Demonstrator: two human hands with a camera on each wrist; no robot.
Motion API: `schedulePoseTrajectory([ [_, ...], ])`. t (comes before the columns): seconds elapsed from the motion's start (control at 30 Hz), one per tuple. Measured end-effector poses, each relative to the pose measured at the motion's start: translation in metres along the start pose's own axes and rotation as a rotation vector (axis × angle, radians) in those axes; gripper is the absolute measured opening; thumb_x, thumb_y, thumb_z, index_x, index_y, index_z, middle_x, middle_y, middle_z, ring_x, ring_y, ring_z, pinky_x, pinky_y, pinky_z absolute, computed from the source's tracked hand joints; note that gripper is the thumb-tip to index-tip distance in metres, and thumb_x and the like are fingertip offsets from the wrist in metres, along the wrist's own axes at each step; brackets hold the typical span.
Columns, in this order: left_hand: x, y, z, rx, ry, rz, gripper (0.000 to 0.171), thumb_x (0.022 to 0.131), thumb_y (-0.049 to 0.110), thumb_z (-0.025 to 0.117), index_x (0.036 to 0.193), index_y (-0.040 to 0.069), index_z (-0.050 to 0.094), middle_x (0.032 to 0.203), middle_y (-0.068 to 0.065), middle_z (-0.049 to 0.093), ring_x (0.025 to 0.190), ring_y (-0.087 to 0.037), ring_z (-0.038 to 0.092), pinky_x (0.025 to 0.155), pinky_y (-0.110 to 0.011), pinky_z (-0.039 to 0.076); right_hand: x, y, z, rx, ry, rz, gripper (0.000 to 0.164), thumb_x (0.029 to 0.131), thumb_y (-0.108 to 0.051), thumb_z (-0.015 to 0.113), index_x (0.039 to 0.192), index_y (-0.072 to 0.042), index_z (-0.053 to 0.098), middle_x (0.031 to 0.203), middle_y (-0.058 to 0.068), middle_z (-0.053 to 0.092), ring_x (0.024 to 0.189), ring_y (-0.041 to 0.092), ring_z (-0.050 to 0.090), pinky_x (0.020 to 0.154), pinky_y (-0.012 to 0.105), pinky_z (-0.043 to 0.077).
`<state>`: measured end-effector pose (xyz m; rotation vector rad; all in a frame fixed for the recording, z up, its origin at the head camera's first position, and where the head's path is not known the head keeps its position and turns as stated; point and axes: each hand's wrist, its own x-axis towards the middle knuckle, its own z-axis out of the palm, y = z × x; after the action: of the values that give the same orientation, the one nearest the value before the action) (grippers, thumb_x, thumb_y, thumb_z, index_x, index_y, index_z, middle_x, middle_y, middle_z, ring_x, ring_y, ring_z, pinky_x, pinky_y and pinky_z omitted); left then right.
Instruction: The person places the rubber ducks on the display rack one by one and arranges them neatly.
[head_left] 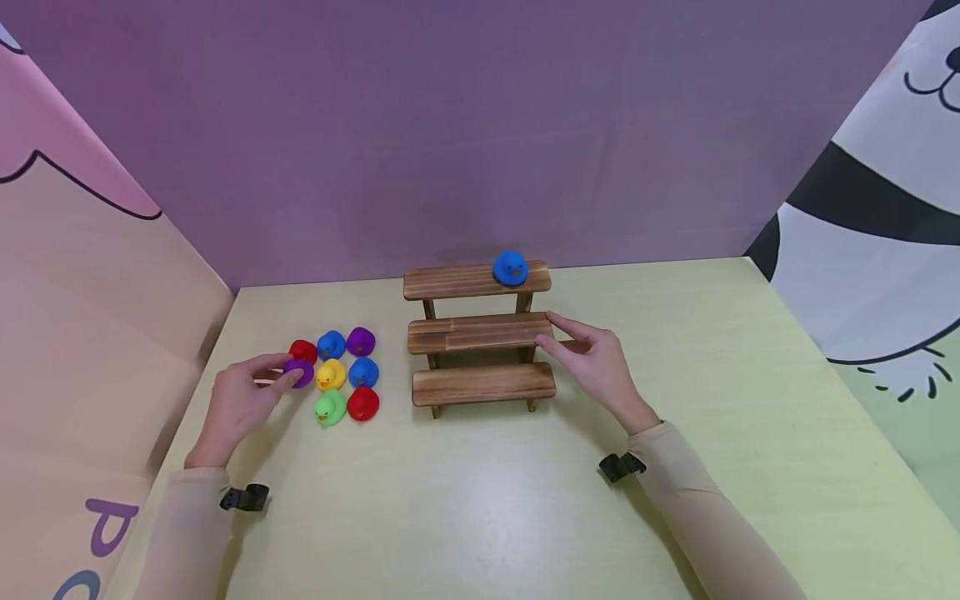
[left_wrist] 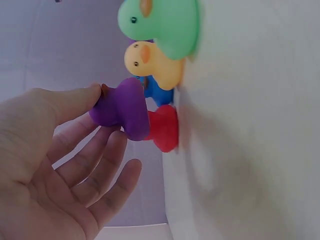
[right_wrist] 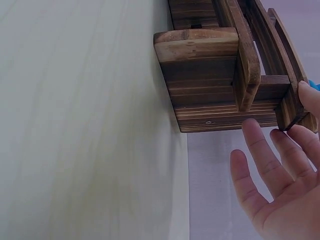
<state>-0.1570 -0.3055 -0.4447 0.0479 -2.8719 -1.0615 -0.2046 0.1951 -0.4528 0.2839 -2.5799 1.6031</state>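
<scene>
My left hand [head_left: 243, 400] pinches a purple rubber duck [left_wrist: 122, 110] between thumb and fingertips. In the left wrist view the duck is tipped and held off the table, with a red duck [left_wrist: 165, 129] just beyond it. Yellow [head_left: 331, 375], green [head_left: 330, 407] and other coloured ducks stand in rows to its right. At the centre is a three-step wooden stand [head_left: 483, 383]; a blue duck [head_left: 511, 268] sits at the right of its top step. My right hand [head_left: 596, 367] grips the right end of the middle step, thumb at the front edge and fingers behind.
A pale wooden table [head_left: 480, 517] bears everything. Behind the stand rises a purple backdrop [head_left: 480, 133]. Printed panels with cartoon figures flank the table on the left [head_left: 90, 317] and right [head_left: 885, 225].
</scene>
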Motion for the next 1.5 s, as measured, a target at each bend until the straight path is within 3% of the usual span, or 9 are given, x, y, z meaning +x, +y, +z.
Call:
schedulePoseTrajectory([
  [0.13, 0.000, 0.004, -0.002, -0.007, -0.001, 0.001, 0.048, 0.104, 0.033, 0.071, 0.141, 0.002, 0.067, 0.130, -0.027, 0.072, 0.111, -0.046, 0.072, 0.074, -0.027, 0.061, 0.001, -0.001, 0.000, 0.009, -0.003, -0.006, 0.049, 0.100, -0.035, 0.077, 0.146, -0.019, 0.067, 0.138, 0.013, 0.072, 0.091, -0.009, 0.074, 0.086, 0.012, 0.055],
  [0.33, 0.002, 0.013, -0.002, -0.040, 0.076, 0.065, 0.043, 0.104, 0.029, 0.072, 0.138, 0.003, 0.071, 0.127, -0.024, 0.074, 0.107, -0.041, 0.073, 0.075, -0.005, 0.049, 0.002, 0.000, 0.000, 0.013, 0.001, -0.008, 0.049, 0.100, -0.035, 0.077, 0.145, -0.019, 0.068, 0.139, 0.011, 0.072, 0.092, -0.009, 0.074, 0.087, 0.012, 0.054],
  [0.43, 0.003, 0.019, -0.002, -0.066, 0.103, 0.067, 0.041, 0.104, 0.029, 0.072, 0.137, 0.004, 0.072, 0.126, -0.023, 0.075, 0.107, -0.039, 0.073, 0.076, 0.000, 0.044, 0.003, 0.001, 0.000, 0.016, 0.001, -0.011, 0.049, 0.100, -0.035, 0.077, 0.145, -0.019, 0.068, 0.138, 0.012, 0.073, 0.091, -0.009, 0.074, 0.086, 0.012, 0.054],
  [0.67, 0.005, 0.031, -0.002, -0.106, 0.098, 0.047, 0.044, 0.105, 0.033, 0.070, 0.139, 0.006, 0.070, 0.129, -0.021, 0.074, 0.112, -0.038, 0.070, 0.078, 0.001, 0.043, 0.003, -0.001, 0.000, 0.021, -0.002, -0.006, 0.050, 0.099, -0.035, 0.078, 0.145, -0.018, 0.068, 0.134, 0.012, 0.075, 0.090, -0.008, 0.074, 0.085, 0.013, 0.055],
  [1.23, 0.017, 0.059, -0.001, -0.171, 0.119, 0.093, 0.044, 0.104, 0.032, 0.071, 0.141, 0.008, 0.069, 0.133, -0.019, 0.073, 0.114, -0.036, 0.070, 0.082, 0.002, 0.042, 0.002, 0.002, 0.000, 0.019, -0.001, -0.018, 0.050, 0.099, -0.033, 0.078, 0.145, -0.016, 0.068, 0.142, 0.012, 0.070, 0.090, -0.009, 0.074, 0.086, 0.011, 0.055],
  [1.5, 0.021, 0.073, 0.005, -0.196, 0.117, 0.104, 0.043, 0.104, 0.032, 0.072, 0.140, 0.010, 0.070, 0.131, -0.016, 0.073, 0.113, -0.033, 0.070, 0.081, -0.001, 0.045, 0.001, 0.002, 0.000, 0.028, -0.005, -0.012, 0.050, 0.099, -0.034, 0.078, 0.145, -0.018, 0.068, 0.136, 0.013, 0.074, 0.090, -0.007, 0.075, 0.084, 0.013, 0.055],
])
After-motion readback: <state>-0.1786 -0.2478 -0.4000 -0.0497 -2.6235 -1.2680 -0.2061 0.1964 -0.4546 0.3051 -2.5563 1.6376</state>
